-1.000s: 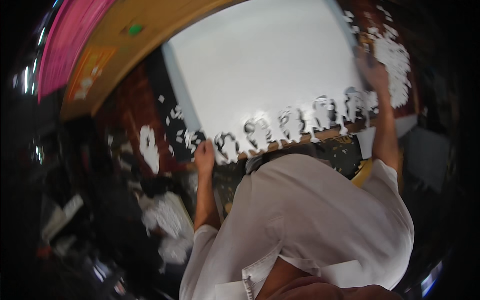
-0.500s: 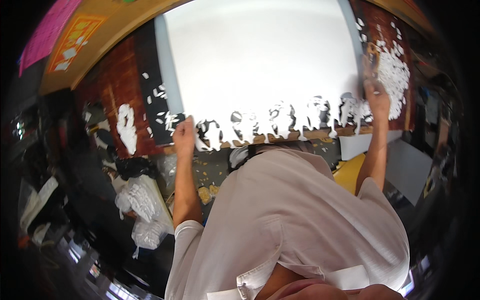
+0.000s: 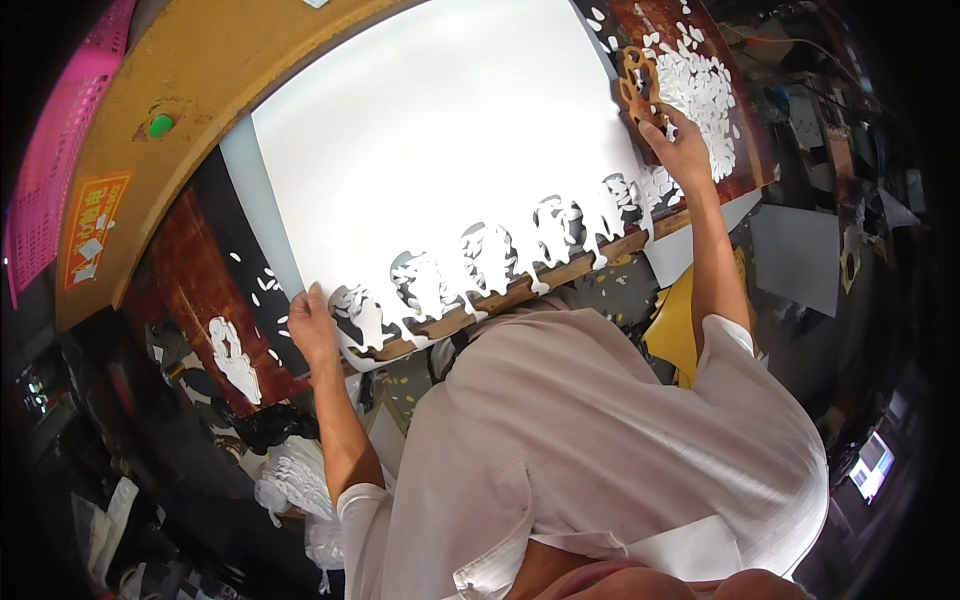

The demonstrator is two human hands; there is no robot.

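A large white sheet (image 3: 430,130) lies across the work surface, its near edge cut into a row of holes and ragged strips. My left hand (image 3: 313,325) is closed on the sheet's near left corner, thumb and fingers pressed together. At the sheet's right edge, my right hand (image 3: 680,145) grips the near end of a brown cutting die (image 3: 638,85) with an open, looped outline. Part of the die is hidden behind my fingers. Close beside that hand lies a heap of small white cut pieces (image 3: 695,85).
A stack of larger white cutouts (image 3: 234,360) lies on the red-brown board (image 3: 190,300) at left. A yellow machine beam (image 3: 190,70) with a green button (image 3: 160,125) curves along the far left. Clear plastic bags (image 3: 300,475) sit below the table. A grey panel (image 3: 797,255) stands at right.
The head view has turned, so the table now appears tilted, with more of the yellow beam showing. My left hand stays at the sheet's corner; my right hand still holds the die, now sharper.
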